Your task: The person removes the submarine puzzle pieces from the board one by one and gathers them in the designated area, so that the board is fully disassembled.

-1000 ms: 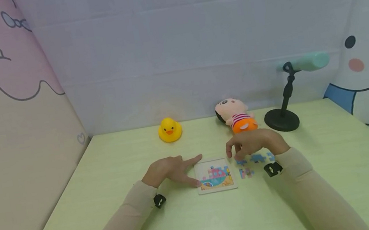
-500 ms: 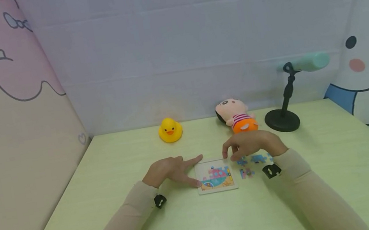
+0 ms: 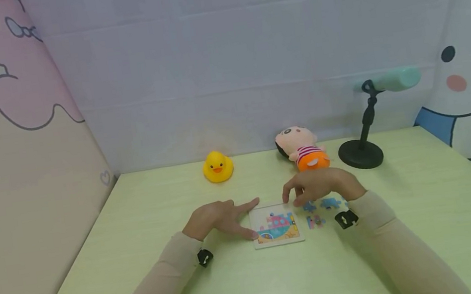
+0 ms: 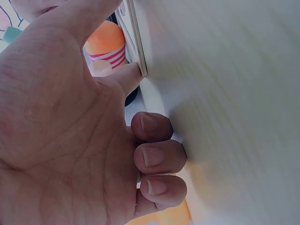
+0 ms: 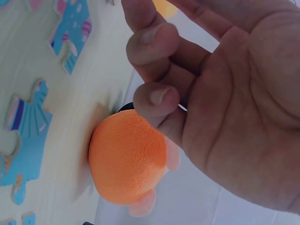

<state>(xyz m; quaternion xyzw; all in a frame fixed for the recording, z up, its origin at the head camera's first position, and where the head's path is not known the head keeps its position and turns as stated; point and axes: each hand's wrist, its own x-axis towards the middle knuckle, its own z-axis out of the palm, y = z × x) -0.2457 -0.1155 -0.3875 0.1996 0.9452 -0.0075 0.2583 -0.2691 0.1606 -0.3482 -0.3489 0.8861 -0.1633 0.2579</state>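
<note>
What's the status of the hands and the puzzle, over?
Left hand braces the square wooden puzzle board, fingers on its edge. Right hand hovers empty over loose blue puzzle pieces. Nothing blocking.

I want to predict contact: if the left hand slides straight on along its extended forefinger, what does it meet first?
Probably the right hand: the left hand points along the far edge of the puzzle board, though depth is unclear.
</note>
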